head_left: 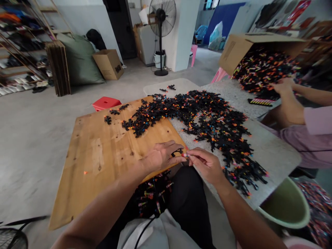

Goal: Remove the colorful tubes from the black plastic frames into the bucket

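My left hand (160, 155) is closed on a small black toy gun (177, 151) above the right edge of the wooden board. At its front end a little red and white piece (185, 155) shows between both hands. The fingertips of my right hand (206, 163) pinch at that end; exactly what they grip is too small to make out. Beyond my hands spreads a heap of similar black toy guns (218, 117) with orange, yellow and blue bits. More of these pieces (153, 195) lie below the board, by my lap.
The wooden board (85, 145) adjoins a speckled stone-like table (277, 148). An orange bit (85, 172) lies on the board. At right, a co-worker's hand (284, 86) reaches into pieces spilling from a cardboard box (233, 52). A green tub (298, 207) stands below; a red stool (105, 103) is behind.
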Demonstrator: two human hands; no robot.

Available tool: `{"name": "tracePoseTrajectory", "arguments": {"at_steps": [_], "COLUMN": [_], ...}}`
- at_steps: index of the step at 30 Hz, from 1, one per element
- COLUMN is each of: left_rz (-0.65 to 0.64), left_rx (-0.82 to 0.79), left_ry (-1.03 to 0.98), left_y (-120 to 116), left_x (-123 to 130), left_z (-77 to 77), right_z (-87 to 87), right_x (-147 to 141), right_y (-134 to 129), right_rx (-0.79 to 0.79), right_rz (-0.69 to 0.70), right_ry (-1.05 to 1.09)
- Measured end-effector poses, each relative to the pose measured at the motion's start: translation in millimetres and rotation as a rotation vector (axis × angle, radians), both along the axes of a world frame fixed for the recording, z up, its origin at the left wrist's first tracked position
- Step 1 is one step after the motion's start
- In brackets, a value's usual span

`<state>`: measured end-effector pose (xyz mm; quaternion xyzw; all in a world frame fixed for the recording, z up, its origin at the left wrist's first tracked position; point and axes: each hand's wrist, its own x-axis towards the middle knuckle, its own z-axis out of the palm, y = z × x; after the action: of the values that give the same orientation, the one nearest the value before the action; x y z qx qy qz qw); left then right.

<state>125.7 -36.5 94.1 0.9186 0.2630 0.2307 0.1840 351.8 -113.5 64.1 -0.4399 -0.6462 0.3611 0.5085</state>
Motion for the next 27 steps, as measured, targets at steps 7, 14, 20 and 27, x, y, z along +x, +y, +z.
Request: {"name": "tracePoseTrajectory", "arguments": {"at_steps": [7, 14, 20, 27], "left_rz": [0.008, -0.001, -0.054, -0.040], "left_rx": [-0.022, -0.158, -0.123, -0.183], "left_ry": [-0.010, 0.075, 0.137, 0.038], "left_y": [0.0, -7.2, -13.0, -13.0], "left_x": [0.1, 2.2, 3.4, 4.5], "left_z": [1.5, 16.6, 12.7, 16.7], "right_z": [0.2, -6.0, -8.4, -10.7], "right_x": [-3.0, -3.5, -1.6, 4.1], "right_y": [1.5, 2.3, 4.3, -0.9], "right_rx": [-0.063, -0.223, -0.310, -0.320], "right_rz": [-0.014, 0.009, 0.018, 0.007], "right_ry": [0.064, 0.220, 0.266, 0.323]}}
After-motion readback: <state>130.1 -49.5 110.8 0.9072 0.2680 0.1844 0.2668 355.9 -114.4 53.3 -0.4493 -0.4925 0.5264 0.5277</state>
